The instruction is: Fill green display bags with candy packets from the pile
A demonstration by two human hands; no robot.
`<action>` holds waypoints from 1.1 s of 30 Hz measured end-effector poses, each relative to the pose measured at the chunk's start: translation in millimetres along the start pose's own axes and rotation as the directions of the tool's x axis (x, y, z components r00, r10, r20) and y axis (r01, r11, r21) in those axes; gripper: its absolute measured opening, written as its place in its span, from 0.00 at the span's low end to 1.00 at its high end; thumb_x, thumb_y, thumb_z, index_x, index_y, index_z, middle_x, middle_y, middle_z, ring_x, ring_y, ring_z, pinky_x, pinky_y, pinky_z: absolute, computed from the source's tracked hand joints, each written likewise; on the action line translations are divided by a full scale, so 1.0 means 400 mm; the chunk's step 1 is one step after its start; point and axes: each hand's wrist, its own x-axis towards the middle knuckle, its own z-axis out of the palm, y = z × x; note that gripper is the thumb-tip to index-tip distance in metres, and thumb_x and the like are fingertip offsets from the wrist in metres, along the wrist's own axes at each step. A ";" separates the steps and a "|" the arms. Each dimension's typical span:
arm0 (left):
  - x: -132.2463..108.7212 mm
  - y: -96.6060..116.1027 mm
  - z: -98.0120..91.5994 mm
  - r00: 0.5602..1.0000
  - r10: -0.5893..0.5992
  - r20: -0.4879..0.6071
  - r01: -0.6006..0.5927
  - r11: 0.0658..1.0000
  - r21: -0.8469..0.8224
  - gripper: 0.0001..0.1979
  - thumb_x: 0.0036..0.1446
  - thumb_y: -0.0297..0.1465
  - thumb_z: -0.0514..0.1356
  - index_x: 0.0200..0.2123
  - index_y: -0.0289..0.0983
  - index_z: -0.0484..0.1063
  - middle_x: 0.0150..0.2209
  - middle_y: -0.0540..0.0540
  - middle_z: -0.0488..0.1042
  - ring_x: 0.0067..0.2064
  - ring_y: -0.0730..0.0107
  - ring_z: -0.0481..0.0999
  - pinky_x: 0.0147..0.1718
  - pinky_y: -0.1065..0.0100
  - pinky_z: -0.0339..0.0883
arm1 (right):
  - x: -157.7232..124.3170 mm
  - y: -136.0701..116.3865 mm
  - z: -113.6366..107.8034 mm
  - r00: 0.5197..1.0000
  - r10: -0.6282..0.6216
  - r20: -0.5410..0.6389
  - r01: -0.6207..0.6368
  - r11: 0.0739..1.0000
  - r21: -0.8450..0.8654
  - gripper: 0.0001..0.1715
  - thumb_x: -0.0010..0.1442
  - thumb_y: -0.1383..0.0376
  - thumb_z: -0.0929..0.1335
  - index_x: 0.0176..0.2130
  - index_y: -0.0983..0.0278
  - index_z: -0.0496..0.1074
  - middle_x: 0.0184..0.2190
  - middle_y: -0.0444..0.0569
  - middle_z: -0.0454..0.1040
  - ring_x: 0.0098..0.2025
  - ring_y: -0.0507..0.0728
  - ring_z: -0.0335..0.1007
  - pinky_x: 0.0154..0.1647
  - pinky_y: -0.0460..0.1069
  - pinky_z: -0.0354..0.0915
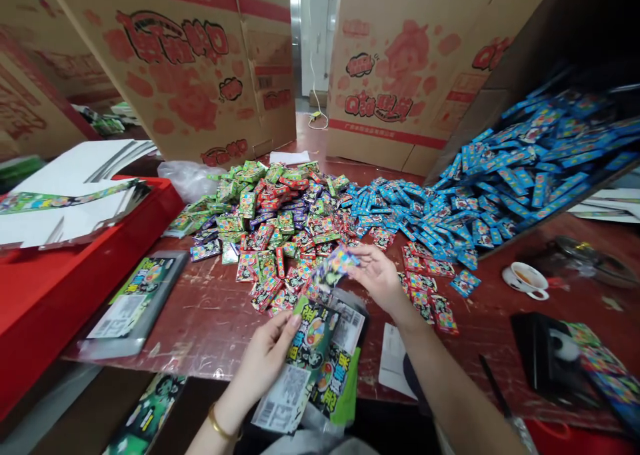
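Note:
My left hand [275, 343] pinches the edge of a printed candy bag [311, 338], dark with green parts and a white label. A second bag [334, 375] of the same print lies behind it, low over the table's front edge. Just above the bags' top, my right hand [377, 274] grips small candy packets [336, 267] in purple and blue. They are smeared by motion, so I cannot tell how many. Beyond both hands spreads a pile of red, green and purple packets [285, 222]. Several red packets [425, 285] lie right of my right forearm.
Blue packets [480, 188] spill from a tipped carton at right. Large cartons [200, 75] stand behind. A red tray [95, 248] with white sheets [85, 168] and a stack of flat bags [137, 295] sit left. A cup [525, 280] and black device [550, 355] are at right.

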 end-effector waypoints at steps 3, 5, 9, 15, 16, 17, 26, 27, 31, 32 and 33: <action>-0.010 -0.002 -0.008 0.997 -0.026 0.071 0.027 0.999 -0.024 0.15 0.60 0.39 0.53 0.40 0.36 0.74 0.33 0.48 0.77 0.35 0.65 0.72 0.35 0.71 0.64 | 0.015 -0.026 -0.001 0.966 -0.005 0.257 0.037 0.992 -0.120 0.09 0.53 0.60 0.70 0.34 0.61 0.75 0.35 0.49 0.74 0.40 0.56 0.71 0.42 0.52 0.66; -0.014 -0.004 -0.015 0.993 -0.048 0.106 0.053 0.998 -0.045 0.16 0.61 0.40 0.52 0.42 0.36 0.74 0.34 0.47 0.77 0.34 0.65 0.72 0.34 0.70 0.65 | 0.022 -0.044 0.002 0.932 0.014 0.361 0.064 0.977 -0.204 0.09 0.55 0.61 0.68 0.35 0.61 0.76 0.35 0.48 0.74 0.37 0.55 0.70 0.40 0.51 0.66; -0.015 -0.002 -0.018 0.996 -0.021 0.086 0.023 0.999 -0.026 0.16 0.61 0.39 0.53 0.43 0.36 0.73 0.35 0.48 0.77 0.35 0.65 0.72 0.36 0.70 0.65 | 0.029 -0.056 0.016 0.969 0.032 0.247 0.027 0.973 -0.231 0.10 0.54 0.62 0.69 0.38 0.61 0.73 0.30 0.44 0.71 0.28 0.51 0.65 0.29 0.46 0.62; -0.011 0.002 0.004 0.990 -0.011 0.138 0.009 1.000 0.013 0.17 0.61 0.40 0.52 0.45 0.36 0.73 0.35 0.47 0.78 0.36 0.63 0.73 0.36 0.69 0.65 | 0.020 -0.029 0.028 0.976 0.048 0.212 0.006 0.969 -0.248 0.10 0.52 0.60 0.70 0.34 0.63 0.72 0.19 0.39 0.61 0.21 0.48 0.56 0.22 0.44 0.56; -0.012 0.002 0.008 0.991 -0.012 0.132 0.009 1.000 0.019 0.17 0.61 0.40 0.51 0.44 0.36 0.74 0.35 0.47 0.77 0.36 0.64 0.73 0.36 0.69 0.65 | 0.019 -0.025 0.027 0.988 0.027 0.151 0.007 0.976 -0.219 0.11 0.52 0.60 0.71 0.34 0.63 0.71 0.20 0.40 0.63 0.22 0.49 0.58 0.23 0.45 0.57; -0.012 0.002 0.011 0.992 -0.013 0.129 0.010 1.000 0.022 0.18 0.61 0.40 0.51 0.43 0.36 0.74 0.34 0.47 0.77 0.35 0.64 0.73 0.35 0.69 0.65 | 0.019 -0.023 0.026 0.996 0.007 0.090 0.010 0.982 -0.190 0.11 0.51 0.59 0.71 0.33 0.63 0.71 0.22 0.41 0.65 0.23 0.49 0.60 0.25 0.45 0.58; -0.004 0.010 0.020 0.992 -0.004 0.128 0.002 1.000 0.011 0.17 0.61 0.41 0.52 0.41 0.35 0.74 0.31 0.48 0.76 0.33 0.65 0.72 0.33 0.70 0.64 | 0.017 -0.028 0.023 0.998 0.020 0.054 -0.010 0.985 -0.170 0.13 0.50 0.57 0.71 0.31 0.64 0.71 0.23 0.43 0.68 0.25 0.51 0.62 0.25 0.46 0.59; -0.003 0.011 0.020 0.991 0.000 0.131 -0.002 1.000 0.018 0.17 0.61 0.41 0.52 0.40 0.35 0.74 0.30 0.48 0.75 0.33 0.65 0.71 0.33 0.70 0.64 | 0.015 -0.028 0.025 0.998 0.017 0.058 -0.007 0.986 -0.167 0.12 0.51 0.57 0.70 0.31 0.64 0.71 0.23 0.43 0.68 0.25 0.51 0.63 0.26 0.46 0.59; -0.001 0.013 0.019 0.992 -0.009 0.129 0.010 1.000 -0.005 0.17 0.60 0.41 0.52 0.40 0.35 0.74 0.29 0.48 0.75 0.32 0.66 0.71 0.32 0.70 0.63 | 0.002 -0.029 0.025 0.969 0.078 0.233 -0.019 0.970 -0.244 0.09 0.54 0.60 0.68 0.31 0.64 0.71 0.23 0.43 0.68 0.24 0.50 0.61 0.25 0.45 0.58; 0.000 0.013 0.018 0.991 -0.015 0.133 0.018 1.000 -0.015 0.17 0.60 0.41 0.52 0.40 0.35 0.74 0.30 0.48 0.75 0.32 0.66 0.71 0.32 0.70 0.63 | -0.002 -0.031 0.021 0.953 0.106 0.285 -0.023 0.959 -0.282 0.08 0.55 0.61 0.68 0.31 0.64 0.71 0.23 0.43 0.68 0.24 0.50 0.61 0.24 0.45 0.57; 0.002 0.013 0.017 0.990 -0.020 0.140 0.023 0.999 -0.022 0.17 0.60 0.41 0.52 0.40 0.36 0.74 0.30 0.48 0.75 0.32 0.66 0.71 0.33 0.70 0.63 | -0.005 -0.035 0.017 0.938 0.132 0.321 -0.024 0.948 -0.319 0.08 0.56 0.62 0.67 0.31 0.65 0.71 0.23 0.42 0.67 0.24 0.49 0.60 0.24 0.45 0.56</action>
